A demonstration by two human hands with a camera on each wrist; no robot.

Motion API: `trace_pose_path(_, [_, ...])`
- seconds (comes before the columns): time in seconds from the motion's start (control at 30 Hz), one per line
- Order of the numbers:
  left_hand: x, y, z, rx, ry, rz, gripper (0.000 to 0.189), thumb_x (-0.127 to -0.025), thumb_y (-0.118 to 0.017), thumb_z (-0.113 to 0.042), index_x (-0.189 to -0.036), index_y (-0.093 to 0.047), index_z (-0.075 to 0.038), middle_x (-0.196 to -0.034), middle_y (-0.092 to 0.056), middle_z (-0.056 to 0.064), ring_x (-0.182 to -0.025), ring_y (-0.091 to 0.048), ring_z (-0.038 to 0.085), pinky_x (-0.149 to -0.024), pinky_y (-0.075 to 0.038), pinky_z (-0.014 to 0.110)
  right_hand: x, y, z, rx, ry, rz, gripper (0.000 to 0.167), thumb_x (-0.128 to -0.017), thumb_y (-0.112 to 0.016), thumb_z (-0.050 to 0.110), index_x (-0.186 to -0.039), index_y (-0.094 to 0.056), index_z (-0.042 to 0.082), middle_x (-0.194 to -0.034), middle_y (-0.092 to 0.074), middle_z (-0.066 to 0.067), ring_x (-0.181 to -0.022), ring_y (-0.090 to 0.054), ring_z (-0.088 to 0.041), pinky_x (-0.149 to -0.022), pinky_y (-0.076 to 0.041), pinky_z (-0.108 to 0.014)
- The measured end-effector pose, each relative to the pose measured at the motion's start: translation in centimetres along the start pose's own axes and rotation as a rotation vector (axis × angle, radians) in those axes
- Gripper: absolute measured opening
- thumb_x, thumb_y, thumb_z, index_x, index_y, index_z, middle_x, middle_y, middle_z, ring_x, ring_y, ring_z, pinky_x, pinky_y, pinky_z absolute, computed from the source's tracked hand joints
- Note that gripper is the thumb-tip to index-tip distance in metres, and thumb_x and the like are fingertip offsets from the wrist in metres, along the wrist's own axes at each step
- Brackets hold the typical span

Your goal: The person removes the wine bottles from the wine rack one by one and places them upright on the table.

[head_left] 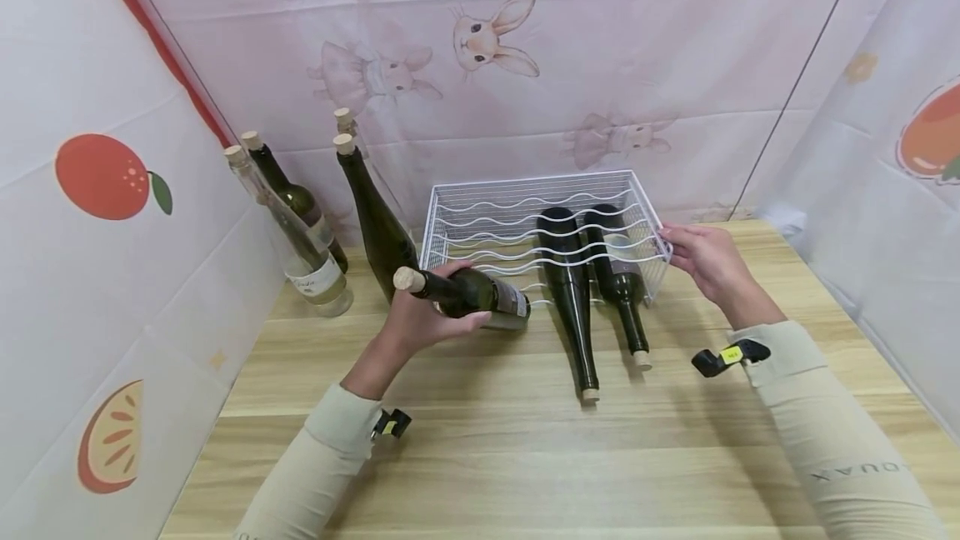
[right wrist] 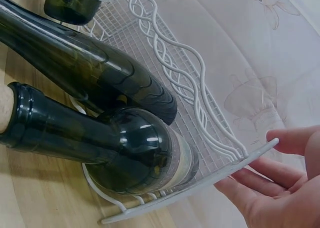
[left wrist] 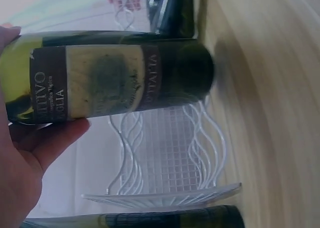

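Two hands work at the wire rack [head_left: 533, 182] in the middle of the frame, and the left hand [head_left: 423, 325] holds a dark bottle [head_left: 480, 290] in front of its left end. What matters most here is how that bottle is angled: its long axis slants, with the cork [head_left: 408, 279] toward the left and up toward the camera, and the base toward the right and down, just beside the rack's front wires. By contrast, the long bottle [head_left: 570, 294] and the short bottle [head_left: 621, 273] lie in the right half of the rack with their necks toward the bottom of the frame, so the held one sits crosswise to them. The left hand is clamped round the upper part of the body, fingers on the far side and thumb on the near side; whether the base touches the table [head_left: 525, 457], I cannot tell. The left hand is the nearer one to the rack's left part, while the right hand [head_left: 705, 265] is at the right end, pinching the rim with its thumb at the top corner and its fingers on the outer side. Several corked bottles [head_left: 378, 232] stand upright at the left of the frame.
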State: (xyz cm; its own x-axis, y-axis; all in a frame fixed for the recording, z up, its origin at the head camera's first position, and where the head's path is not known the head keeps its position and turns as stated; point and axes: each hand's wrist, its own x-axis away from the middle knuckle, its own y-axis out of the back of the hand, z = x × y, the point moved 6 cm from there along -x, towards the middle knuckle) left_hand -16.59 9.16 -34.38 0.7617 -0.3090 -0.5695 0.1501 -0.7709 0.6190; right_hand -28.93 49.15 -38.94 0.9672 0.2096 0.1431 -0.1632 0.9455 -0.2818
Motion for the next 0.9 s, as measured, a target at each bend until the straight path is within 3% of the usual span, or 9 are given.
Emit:
trace_pose_path(0.1, [-0.3,0.3,-0.2,0.001,0.018,0.003,0.067,-0.070,-0.093,-0.026,-0.128,-0.070,-0.003,-0.114,-0.078,0.016,-0.095,-0.075,0.027,-0.080,-0.061,0.043,0.1,-0.1,0.3,0.060,0.015,-0.005,0.049,-0.100,-0.066,0.006,-0.144,-0.048,-0.008,-0.095,-0.079,0.012,-0.091,-0.076,-0.003,-0.089,-0.060,-0.020])
trace_pose_path(0.17, [-0.5,0.4,-0.3,0.008,0.022,0.001,0.065,-0.070,-0.093,-0.027,-0.126,-0.072,-0.003,-0.112,-0.078,0.015,-0.092,-0.074,0.024,-0.078,-0.060,0.041,0.2,-0.2,0.5,0.105,0.029,-0.012,0.063,-0.100,-0.065,0.007,-0.148,-0.032,-0.017,-0.096,-0.079,0.014,-0.091,-0.076,-0.002,-0.089,-0.060,-0.019])
trace_pose_path(0.23, [-0.8,0.6,-0.4,0.011,0.018,-0.004,0.064,-0.069,-0.093,-0.027,-0.125,-0.073,-0.003,-0.111,-0.078,0.015,-0.090,-0.073,0.023,-0.077,-0.059,0.039,0.3,-0.2,0.7,0.141,0.038,-0.024,0.068,-0.100,-0.065,0.007,-0.150,-0.027,-0.020,-0.096,-0.078,0.015,-0.090,-0.075,-0.001,-0.088,-0.060,-0.018])
trace_pose_path(0.47, [-1.4,1.1,-0.7,0.011,0.004,-0.042,0.061,-0.068,-0.093,-0.029,-0.120,-0.075,-0.003,-0.106,-0.079,0.013,-0.083,-0.071,0.019,-0.072,-0.056,0.032,0.7,-0.3,1.1,0.264,0.046,-0.062,0.064,-0.101,-0.065,0.011,-0.150,-0.036,-0.019,-0.094,-0.075,0.020,-0.087,-0.074,0.003,-0.083,-0.059,-0.015])
trace_pose_path(0.67, [-2.0,1.1,-1.0,0.046,0.003,-0.029,0.057,-0.070,-0.093,-0.028,-0.118,-0.075,-0.003,-0.104,-0.080,0.011,-0.079,-0.071,0.016,-0.067,-0.056,0.028,1.0,-0.3,1.6,0.369,0.061,-0.086,0.063,-0.102,-0.064,0.016,-0.150,-0.039,-0.017,-0.092,-0.072,0.025,-0.087,-0.072,0.007,-0.082,-0.058,-0.012])
trace_pose_path(0.8, [-2.3,1.1,-1.3,0.063,0.002,-0.016,0.056,-0.071,-0.092,-0.028,-0.118,-0.075,-0.002,-0.106,-0.080,0.011,-0.080,-0.073,0.017,-0.067,-0.058,0.027,1.2,-0.4,2.0,0.363,0.105,-0.100,0.062,-0.101,-0.065,0.014,-0.148,-0.040,-0.019,-0.093,-0.072,0.025,-0.089,-0.072,0.006,-0.083,-0.058,-0.012])
trace_pose_path(0.9, [-2.5,1.0,-1.4,0.061,-0.002,-0.009,0.056,-0.072,-0.091,-0.029,-0.118,-0.074,-0.001,-0.106,-0.080,0.012,-0.082,-0.074,0.018,-0.068,-0.059,0.028,1.4,-0.5,2.5,0.467,0.167,-0.142,0.059,-0.101,-0.066,0.018,-0.146,-0.047,-0.015,-0.101,-0.069,0.024,-0.092,-0.068,0.010,-0.084,-0.057,-0.010])
